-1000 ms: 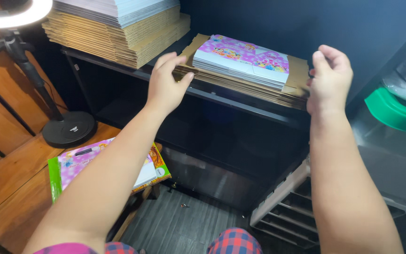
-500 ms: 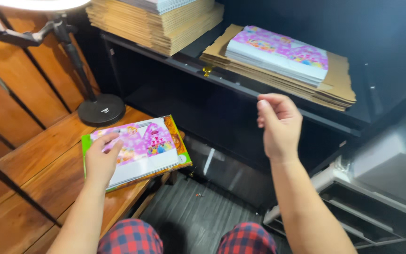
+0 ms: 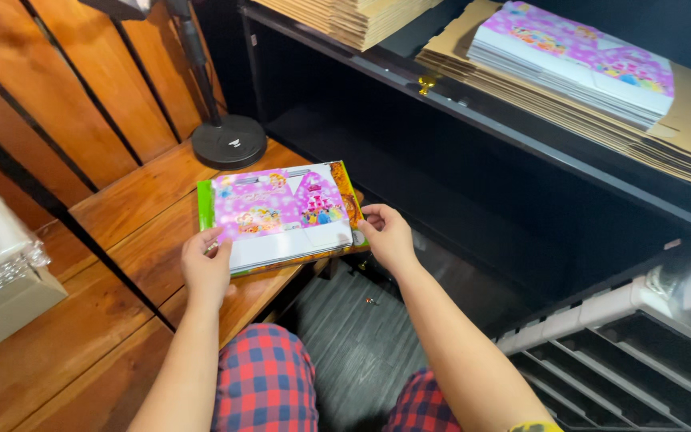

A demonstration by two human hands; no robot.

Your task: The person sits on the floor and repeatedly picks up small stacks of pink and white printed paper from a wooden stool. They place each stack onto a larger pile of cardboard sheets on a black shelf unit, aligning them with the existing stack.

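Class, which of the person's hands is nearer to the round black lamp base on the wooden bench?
Left. The left hand lies below the round black lamp base, while the right hand lies farther, down to its right.

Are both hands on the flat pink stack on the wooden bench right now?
Yes, the left hand grips the near-left corner of the pink stack and the right hand holds its right edge.

- Warm, bright light falls on the wooden counter (image 3: 145, 216) at centre left.
- The shelf (image 3: 473, 104) recess at centre right sits in deep shadow.
- Focus is sharp; slight wide-angle stretch at the edges.
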